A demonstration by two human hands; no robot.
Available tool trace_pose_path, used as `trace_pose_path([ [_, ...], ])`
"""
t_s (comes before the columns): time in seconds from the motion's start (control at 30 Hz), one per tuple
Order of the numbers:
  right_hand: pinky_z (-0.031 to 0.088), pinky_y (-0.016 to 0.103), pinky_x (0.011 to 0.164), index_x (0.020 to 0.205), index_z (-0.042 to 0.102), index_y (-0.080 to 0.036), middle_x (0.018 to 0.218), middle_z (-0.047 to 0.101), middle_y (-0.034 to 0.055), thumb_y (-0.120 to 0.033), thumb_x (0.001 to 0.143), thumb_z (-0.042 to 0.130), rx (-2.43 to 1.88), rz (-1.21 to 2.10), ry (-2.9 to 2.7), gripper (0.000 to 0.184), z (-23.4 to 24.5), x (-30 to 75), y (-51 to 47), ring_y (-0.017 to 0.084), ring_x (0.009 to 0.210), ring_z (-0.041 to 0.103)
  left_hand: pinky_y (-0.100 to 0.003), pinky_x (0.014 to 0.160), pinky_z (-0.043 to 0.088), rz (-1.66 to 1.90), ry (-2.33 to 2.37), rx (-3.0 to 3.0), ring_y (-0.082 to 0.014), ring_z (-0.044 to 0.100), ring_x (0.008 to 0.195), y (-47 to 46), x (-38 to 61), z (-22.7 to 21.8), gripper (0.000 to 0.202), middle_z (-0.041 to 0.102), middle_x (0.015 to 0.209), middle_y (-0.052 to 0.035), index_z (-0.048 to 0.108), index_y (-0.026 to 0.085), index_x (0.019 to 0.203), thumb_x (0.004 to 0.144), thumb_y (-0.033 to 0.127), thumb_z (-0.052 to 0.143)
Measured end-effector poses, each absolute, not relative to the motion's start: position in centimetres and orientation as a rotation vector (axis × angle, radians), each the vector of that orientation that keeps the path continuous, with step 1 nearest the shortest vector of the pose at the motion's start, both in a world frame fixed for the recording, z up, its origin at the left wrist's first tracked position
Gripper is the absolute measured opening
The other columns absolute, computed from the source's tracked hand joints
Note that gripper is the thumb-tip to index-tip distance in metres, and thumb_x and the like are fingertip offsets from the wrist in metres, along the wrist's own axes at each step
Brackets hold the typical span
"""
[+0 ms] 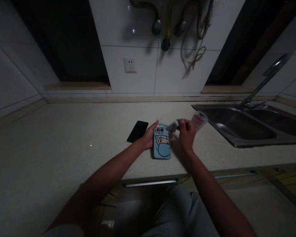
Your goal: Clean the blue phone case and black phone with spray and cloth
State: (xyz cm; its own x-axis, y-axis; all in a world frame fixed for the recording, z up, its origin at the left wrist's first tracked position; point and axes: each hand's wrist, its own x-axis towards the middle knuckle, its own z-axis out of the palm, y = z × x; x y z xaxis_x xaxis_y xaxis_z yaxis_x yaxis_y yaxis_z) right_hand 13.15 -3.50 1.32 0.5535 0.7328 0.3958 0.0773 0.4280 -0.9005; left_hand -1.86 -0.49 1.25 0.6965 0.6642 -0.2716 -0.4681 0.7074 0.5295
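Observation:
A phone in a light blue cartoon case (162, 144) lies face down on the pale countertop (76, 131). My left hand (148, 135) grips its left edge, fingers curled round the top corner. My right hand (186, 133) hovers just right of the case's top, fingers pinched on a small grey wipe or cloth (173, 125) held over the camera end. A second, black phone (137, 131) lies flat a little to the left of my left hand.
A small clear packet with red print (199, 120) sits beside the steel sink (239, 126), which has a tall tap (266, 79). A wall socket (130, 65) and hanging hoses (187, 29) are on the tiled back wall. The counter's front edge runs below the phone.

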Motion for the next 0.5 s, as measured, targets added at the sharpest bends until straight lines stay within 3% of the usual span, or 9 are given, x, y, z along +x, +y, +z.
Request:
trace_pose_path([
  [0.1, 0.045, 0.027, 0.073, 0.089, 0.061, -0.023, 0.083, 0.064, 0.0, -0.042, 0.091, 0.055, -1.124, 0.346, -1.181, 0.021, 1.1, 12.5, -4.3, 0.016, 0.078, 0.057, -0.043, 0.08, 0.057, 0.674, 0.433, 0.433, -0.0285, 0.074, 0.08, -0.8, -1.6, 1.5, 0.057, 0.075, 0.085, -0.0169, 0.068, 0.009, 0.105, 0.099, 0.055, 0.035],
  [0.33, 0.043, 0.031, 0.071, 0.095, 0.063, -0.023, 0.085, 0.067, 0.0062, -0.035, 0.097, 0.044, -1.249, 0.231, -1.859, 0.022, 0.3, 11.4, -4.9, 0.021, 0.076, 0.059, -0.036, 0.072, 0.057, 0.753, 0.514, 0.412, -0.0257, 0.072, 0.074, -1.1, -1.2, 1.4, 0.067, 0.073, 0.075, -0.0107, 0.07, 0.015, 0.099, 0.096, 0.067, 0.028],
  [0.5, 0.042, 0.031, 0.07, 0.096, 0.064, -0.022, 0.087, 0.068, 0.0089, -0.03, 0.098, 0.041, -1.224, 0.124, -2.084, 0.024, 0.2, 11.0, -6.0, 0.023, 0.077, 0.06, -0.038, 0.079, 0.057, 0.773, 0.527, 0.393, -0.0274, 0.073, 0.084, -0.7, -1.2, 1.0, 0.073, 0.074, 0.082, -0.0127, 0.069, 0.013, 0.102, 0.094, 0.071, 0.026],
])
